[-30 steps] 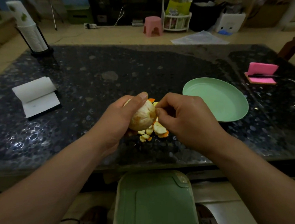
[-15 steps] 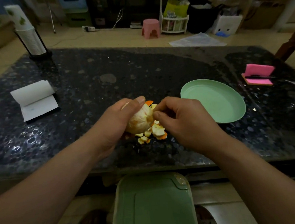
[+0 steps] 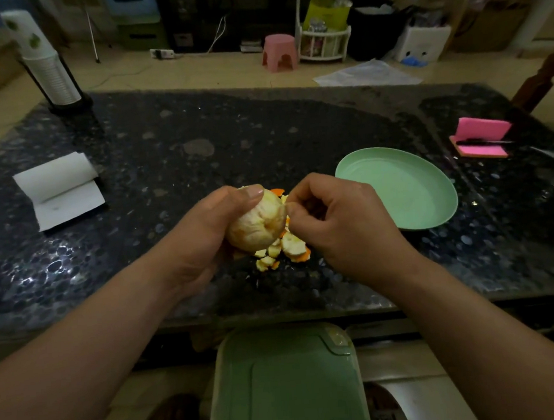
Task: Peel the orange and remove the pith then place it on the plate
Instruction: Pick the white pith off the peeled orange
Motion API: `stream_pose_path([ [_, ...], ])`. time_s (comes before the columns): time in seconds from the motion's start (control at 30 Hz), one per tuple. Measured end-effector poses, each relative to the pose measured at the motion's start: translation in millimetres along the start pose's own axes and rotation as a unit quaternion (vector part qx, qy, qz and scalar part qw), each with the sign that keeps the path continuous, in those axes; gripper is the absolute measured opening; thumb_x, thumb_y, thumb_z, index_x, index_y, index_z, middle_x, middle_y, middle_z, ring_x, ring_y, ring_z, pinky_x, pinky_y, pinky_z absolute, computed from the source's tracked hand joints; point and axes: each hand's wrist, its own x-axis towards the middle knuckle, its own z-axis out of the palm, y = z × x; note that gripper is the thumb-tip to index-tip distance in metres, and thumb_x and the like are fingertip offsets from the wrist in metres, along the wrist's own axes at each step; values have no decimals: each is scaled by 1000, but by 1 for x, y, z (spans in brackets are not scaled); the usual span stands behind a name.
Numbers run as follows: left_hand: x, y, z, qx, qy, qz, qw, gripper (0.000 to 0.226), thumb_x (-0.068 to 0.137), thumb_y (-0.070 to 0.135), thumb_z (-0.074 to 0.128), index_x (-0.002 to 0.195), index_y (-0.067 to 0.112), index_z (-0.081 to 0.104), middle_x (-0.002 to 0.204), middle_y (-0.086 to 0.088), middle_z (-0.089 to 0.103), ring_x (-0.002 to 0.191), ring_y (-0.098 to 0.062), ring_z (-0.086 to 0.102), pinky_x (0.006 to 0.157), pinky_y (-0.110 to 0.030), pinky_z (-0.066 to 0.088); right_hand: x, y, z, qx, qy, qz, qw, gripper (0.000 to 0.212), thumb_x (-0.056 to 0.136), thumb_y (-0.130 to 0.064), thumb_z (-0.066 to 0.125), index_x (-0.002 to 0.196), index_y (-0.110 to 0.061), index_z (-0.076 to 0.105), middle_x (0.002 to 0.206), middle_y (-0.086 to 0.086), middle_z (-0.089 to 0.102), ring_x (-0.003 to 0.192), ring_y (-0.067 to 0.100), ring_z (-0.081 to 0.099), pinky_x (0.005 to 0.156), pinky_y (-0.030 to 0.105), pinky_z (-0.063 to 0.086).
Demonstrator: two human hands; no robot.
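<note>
Nearest, below the front edge of the worktop, sits a pale green plastic bin lid (image 3: 289, 384), not in play for now. Above it, over the dark speckled stone worktop (image 3: 164, 145), the left hand (image 3: 201, 239) cradles the pale, peeled round orange (image 3: 257, 226). Its fingers wrap behind the fruit and its thumb lies over the top. The orange is held in the air just above a small heap of orange-and-white peel pieces (image 3: 289, 252) on the worktop. The right hand (image 3: 340, 228) is curled, thumb and forefinger nipped together on a shred of pale pith (image 3: 285, 209) at the fruit's upper right edge. The shred is too small to make out well.

With the rind off, the step in hand looks like picking off pith. Each shred is best drawn along the surface rather than straight out, so the membrane underneath does not tear. The left grip should be light, or the segments may bruise or split. Rolling the fruit under the thumb would bring fresh patches round to the picking fingers. The dimple facing the camera probably holds a thicker plug that needs a firmer pinch. Scraps can drop onto the heap directly below.

Beyond, to the right, the round mint-green plastic plate (image 3: 394, 154) lies near the right hand, with the orange not yet on it. Farther off are a white paper notepad (image 3: 58, 190) at the left and a stack of white paper cups (image 3: 41, 59) at the far left corner.
</note>
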Motion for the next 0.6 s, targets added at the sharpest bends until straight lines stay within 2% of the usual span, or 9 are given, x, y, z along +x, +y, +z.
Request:
stream_pose_path([
  [0.07,0,-1,-2,-4,-6,-4,1000,51,78,53,74,113,16,71,95,-5,74,82,-20,66,62,-31,44,2,1,1,19,-2,5,1000,8,97,-21,72,90,-23,73,69,-14,67,63,3,61,56,15,44],
  [0.17,-3,1,-4,-16,-10,-7,1000,43,78,49,71,108,19,75,97,-7,74,85,-23,65,64,-33,42,4,4,3,39,-8,13,999,10,98,-20,72,89,-23,73,68,-14,66,61,3,59,56,15,42],
  [0.3,-6,3,-6,-36,-28,-12,999,26,76,46,71,91,31,86,100,-6,79,88,-22,72,76,-38,49,6,10,2,50,-15,34,998,11,99,-20,71,89,-25,72,65,-18,63,58,2,56,54,13,39],
  [0.37,-6,2,-8,-49,-29,-14,998,26,75,44,72,92,31,86,105,-7,80,90,-22,74,84,-43,50,8,12,3,48,-17,44,998,11,99,-21,71,89,-25,72,65,-18,63,57,2,55,53,14,39],
  [0.43,-5,-1,-11,-57,-30,-12,998,46,67,47,76,106,23,84,113,-12,79,96,-26,75,90,-48,48,9,13,5,47,-16,49,998,12,99,-21,70,88,-25,71,65,-15,63,56,3,54,52,14,38],
  [0.5,-4,-2,-15,-67,-44,-15,997,73,64,49,75,127,12,72,121,-15,77,102,-28,74,89,-45,55,11,15,8,43,-12,53,998,12,99,-21,70,88,-25,70,66,-13,64,58,3,55,53,14,39],
  [0.6,-6,0,-17,-85,-70,-20,994,82,66,49,71,137,8,64,124,-16,75,103,-28,73,80,-39,58,16,27,11,10,-6,75,997,10,100,-23,69,91,-22,71,73,-10,67,64,5,58,59,22,46],
])
